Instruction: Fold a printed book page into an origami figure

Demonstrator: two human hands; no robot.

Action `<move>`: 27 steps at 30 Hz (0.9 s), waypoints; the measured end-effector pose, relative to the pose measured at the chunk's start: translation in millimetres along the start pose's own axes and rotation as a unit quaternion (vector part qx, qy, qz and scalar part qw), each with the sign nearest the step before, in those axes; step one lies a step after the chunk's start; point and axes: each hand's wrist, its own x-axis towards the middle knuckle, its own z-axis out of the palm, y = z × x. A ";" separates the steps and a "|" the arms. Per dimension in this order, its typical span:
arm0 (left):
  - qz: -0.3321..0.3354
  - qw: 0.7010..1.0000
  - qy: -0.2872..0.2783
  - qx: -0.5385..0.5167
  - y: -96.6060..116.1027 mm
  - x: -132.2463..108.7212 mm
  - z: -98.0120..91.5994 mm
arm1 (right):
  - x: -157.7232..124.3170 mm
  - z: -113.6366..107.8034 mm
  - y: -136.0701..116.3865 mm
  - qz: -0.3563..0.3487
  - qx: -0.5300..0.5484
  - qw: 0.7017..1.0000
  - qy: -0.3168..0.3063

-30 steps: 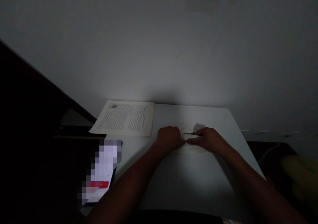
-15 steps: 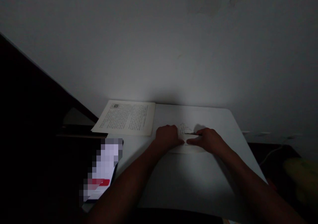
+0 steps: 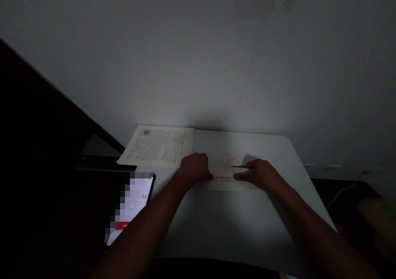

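- While the folded printed paper (image 3: pixel 223 173) lies flat-based on the white table (image 3: pixel 198 233), just right of centre in the lower half of the frame, it sits between the two hands, its long axis running left to right across the picture.
- Key relation: the right hand (image 3: pixel 262 174) is the nearer, at the paper's right end; from its fingertips the paper extends toward the left of the frame.
- Right fingers: thumb below, index finger above, only a narrow gap between them; they appear to pinch the raised layer at that end. The other fingers are tucked away and hard to read.
- The left hand (image 3: pixel 194 167) is at the paper's left end, fingers curled, thumb stretched toward the right of the frame. Its thumb tip overlaps the paper's left edge in this view; whether it presses or just hovers, cannot tell. No grip visible.
- Between the thumbs: most of the paper's front strip is exposed; a printed, pointed part rises above it toward the top of the frame.
- Surroundings: printed sheets (image 3: pixel 159 145) left of centre, beyond the left hand; a lit phone (image 3: pixel 140 202) at lower left, partly behind the left forearm.
- Light dim; fold layers not separable.
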 end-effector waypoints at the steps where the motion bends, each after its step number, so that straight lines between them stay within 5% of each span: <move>1: -0.006 1.000 0.000 0.003 -1.9 -1.2 -0.3 | -0.1 -0.3 -0.3 -0.003 -0.003 1.000 -0.001; 7: -0.014 1.000 0.021 0.014 -8.4 -14.5 -3.1 | 1.4 -0.2 0.1 -0.005 -0.009 1.000 -0.003; 13: 0.112 0.982 0.110 -0.109 25.1 -19.0 6.9 | 2.9 1.8 0.0 -0.003 -0.024 1.000 0.011; 19: 0.182 0.908 0.150 -0.347 66.5 7.0 37.5 | 3.4 2.1 1.8 -0.029 -0.044 0.999 0.013; 24: 0.196 0.848 0.174 -0.460 67.6 23.0 53.2 | 3.5 1.6 2.7 -0.027 -0.038 0.999 0.010; 27: 0.189 0.837 0.176 -0.483 64.6 24.4 58.4 | 3.6 1.6 1.9 -0.022 -0.053 0.998 0.016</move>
